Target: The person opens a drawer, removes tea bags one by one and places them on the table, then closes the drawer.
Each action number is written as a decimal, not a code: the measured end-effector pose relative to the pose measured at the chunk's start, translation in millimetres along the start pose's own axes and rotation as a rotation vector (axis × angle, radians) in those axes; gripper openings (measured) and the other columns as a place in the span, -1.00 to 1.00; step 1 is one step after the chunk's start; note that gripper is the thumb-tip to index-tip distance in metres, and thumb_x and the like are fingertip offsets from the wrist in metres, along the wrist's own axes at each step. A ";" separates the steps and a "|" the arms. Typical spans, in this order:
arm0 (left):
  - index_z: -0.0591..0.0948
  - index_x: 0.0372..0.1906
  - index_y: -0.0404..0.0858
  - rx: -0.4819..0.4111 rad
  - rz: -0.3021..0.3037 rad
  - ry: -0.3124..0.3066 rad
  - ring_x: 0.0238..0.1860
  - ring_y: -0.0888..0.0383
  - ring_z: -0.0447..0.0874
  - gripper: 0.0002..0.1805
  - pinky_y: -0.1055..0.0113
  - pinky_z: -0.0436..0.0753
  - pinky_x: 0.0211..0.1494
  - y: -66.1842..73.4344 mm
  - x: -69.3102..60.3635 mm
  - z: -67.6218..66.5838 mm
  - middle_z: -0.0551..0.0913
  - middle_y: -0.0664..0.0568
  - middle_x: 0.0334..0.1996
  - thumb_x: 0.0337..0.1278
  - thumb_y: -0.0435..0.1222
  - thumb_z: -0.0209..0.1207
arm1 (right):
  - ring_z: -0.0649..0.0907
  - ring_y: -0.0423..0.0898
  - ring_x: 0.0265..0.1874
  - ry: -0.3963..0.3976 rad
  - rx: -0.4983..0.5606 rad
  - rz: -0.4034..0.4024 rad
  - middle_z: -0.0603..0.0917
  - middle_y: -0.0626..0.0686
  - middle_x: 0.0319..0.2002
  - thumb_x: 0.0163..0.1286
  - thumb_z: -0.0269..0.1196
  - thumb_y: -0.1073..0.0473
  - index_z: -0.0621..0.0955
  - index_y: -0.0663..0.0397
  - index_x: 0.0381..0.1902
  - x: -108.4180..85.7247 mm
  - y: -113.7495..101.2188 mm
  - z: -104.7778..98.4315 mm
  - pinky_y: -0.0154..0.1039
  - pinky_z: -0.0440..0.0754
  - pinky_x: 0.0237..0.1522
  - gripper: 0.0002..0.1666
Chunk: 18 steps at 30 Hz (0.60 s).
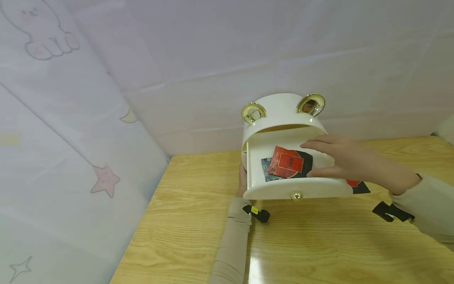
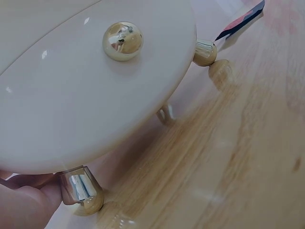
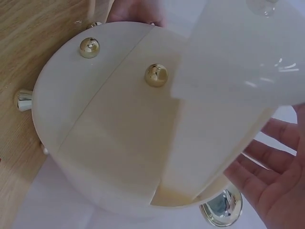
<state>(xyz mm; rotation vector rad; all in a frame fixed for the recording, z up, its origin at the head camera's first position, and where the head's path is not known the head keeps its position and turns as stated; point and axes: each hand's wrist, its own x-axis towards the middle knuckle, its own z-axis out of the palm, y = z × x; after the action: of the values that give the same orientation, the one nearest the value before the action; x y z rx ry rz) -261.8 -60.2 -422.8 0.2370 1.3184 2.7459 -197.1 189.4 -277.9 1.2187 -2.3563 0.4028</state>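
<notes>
Loose-fingered, your right hand (image 1: 347, 159) is by the glossy drawer (image 1: 267, 192) and flat red packet (image 1: 288, 162); your left hand (image 1: 242, 181) touches the rounded box (image 1: 280, 108), grasp impossible to tell.

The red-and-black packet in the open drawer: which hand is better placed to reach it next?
Probably the right hand: it hovers over the drawer, fingers close to the red-and-black packet, apparently holding nothing. The left hand is against the side of the white box, beside a gold foot.
</notes>
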 end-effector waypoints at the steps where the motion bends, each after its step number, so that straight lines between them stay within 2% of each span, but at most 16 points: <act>1: 0.46 -0.37 -0.11 0.000 -0.007 0.006 -0.43 0.28 0.47 -0.61 0.43 0.49 -0.30 0.7 -0.4 0.9 0.50 0.13 -0.47 0.33 0.00 -0.30 | 0.54 0.05 -0.11 -0.023 0.005 0.003 0.57 0.10 -0.06 -0.15 0.46 -0.11 0.55 0.17 -0.01 1.4 0.2 1.2 0.03 0.54 -0.22 -0.25; 2: 0.45 -0.37 -0.11 0.004 -0.003 0.009 -0.44 0.28 0.46 -0.61 0.42 0.49 -0.30 0.6 -0.1 1.4 0.49 0.13 -0.48 0.34 -0.02 -0.32 | 0.52 0.08 -0.08 -0.051 0.014 0.009 0.56 0.12 -0.04 -0.13 0.45 -0.10 0.54 0.17 0.01 2.8 -0.1 2.0 0.06 0.53 -0.19 -0.24; 3: 0.47 -0.36 -0.10 -0.016 0.003 -0.028 -0.42 0.27 0.47 -0.61 0.41 0.50 -0.29 -5.5 5.4 -7.8 0.50 0.13 -0.46 0.33 -0.01 -0.30 | 0.52 0.08 -0.06 -0.071 0.020 0.007 0.54 0.12 -0.02 -0.12 0.45 -0.09 0.53 0.17 0.03 4.4 -0.4 2.8 0.05 0.53 -0.18 -0.23; 4: 0.47 -0.36 -0.10 -0.030 -0.007 -0.031 -0.42 0.27 0.48 -0.61 0.41 0.50 -0.28 -5.6 5.8 -8.5 0.51 0.13 -0.46 0.34 -0.01 -0.30 | 0.51 0.09 -0.05 -0.092 0.026 0.004 0.53 0.13 0.00 -0.12 0.45 -0.07 0.52 0.18 0.04 5.9 -0.7 3.4 0.05 0.54 -0.17 -0.23; 6: 0.47 -0.37 -0.08 -0.032 -0.012 -0.044 -0.42 0.30 0.47 -0.60 0.43 0.49 -0.28 -2.6 3.3 -5.5 0.51 0.15 -0.47 0.37 -0.03 -0.34 | 0.49 0.11 -0.01 -0.140 0.039 0.002 0.50 0.15 0.04 -0.09 0.45 -0.04 0.50 0.18 0.08 8.4 -1.1 4.3 0.05 0.54 -0.15 -0.22; 8: 0.47 -0.38 -0.09 -0.011 0.000 -0.035 -0.44 0.31 0.46 -0.59 0.44 0.49 -0.30 8.5 -8.5 9.2 0.50 0.16 -0.48 0.36 -0.03 -0.35 | 0.46 0.12 0.02 -0.171 0.052 -0.018 0.48 0.16 0.07 -0.09 0.45 0.00 0.48 0.20 0.11 10.6 -1.4 5.2 0.03 0.54 -0.15 -0.21; 10: 0.45 -0.39 -0.07 0.019 0.008 -0.011 -0.45 0.33 0.45 -0.58 0.47 0.47 -0.31 10.3 -11.8 14.1 0.49 0.18 -0.49 0.36 -0.02 -0.38 | 0.45 0.13 0.04 -0.193 0.072 -0.051 0.47 0.17 0.09 -0.11 0.47 0.04 0.48 0.21 0.12 12.9 -0.1 7.1 0.00 0.55 -0.15 -0.19; 13: 0.46 -0.37 -0.07 0.031 -0.011 0.020 -0.44 0.32 0.46 -0.59 0.46 0.48 -0.29 11.5 -13.7 16.4 0.49 0.18 -0.47 0.35 -0.01 -0.36 | 0.43 0.11 0.08 -0.225 0.106 -0.084 0.47 0.12 0.12 -0.09 0.45 0.13 0.49 0.17 0.12 14.9 0.7 9.1 -0.03 0.54 -0.14 -0.24; 15: 0.46 -0.35 -0.05 0.006 -0.048 0.025 -0.40 0.31 0.47 -0.60 0.45 0.49 -0.25 2.7 -4.9 4.6 0.50 0.18 -0.45 0.35 0.01 -0.36 | 0.41 0.11 0.10 -0.253 0.130 -0.093 0.46 0.09 0.14 -0.06 0.40 0.25 0.49 0.14 0.13 15.7 1.4 10.4 -0.02 0.51 -0.09 -0.29; 18: 0.48 -0.32 -0.08 -0.032 -0.074 0.021 -0.38 0.27 0.48 -0.59 0.42 0.49 -0.23 1.4 -3.5 0.3 0.51 0.14 -0.42 0.34 0.02 -0.32 | 0.38 0.12 0.14 -0.281 0.129 -0.099 0.44 0.07 0.17 -0.07 0.29 0.38 0.49 0.14 0.14 15.9 1.5 11.6 0.01 0.45 -0.02 -0.31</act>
<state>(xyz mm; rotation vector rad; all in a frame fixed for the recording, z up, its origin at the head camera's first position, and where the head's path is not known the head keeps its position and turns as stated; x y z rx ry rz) -258.3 -61.3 -421.8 0.1546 1.2601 2.7132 -209.3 174.1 -279.6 1.5327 -2.5214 0.3761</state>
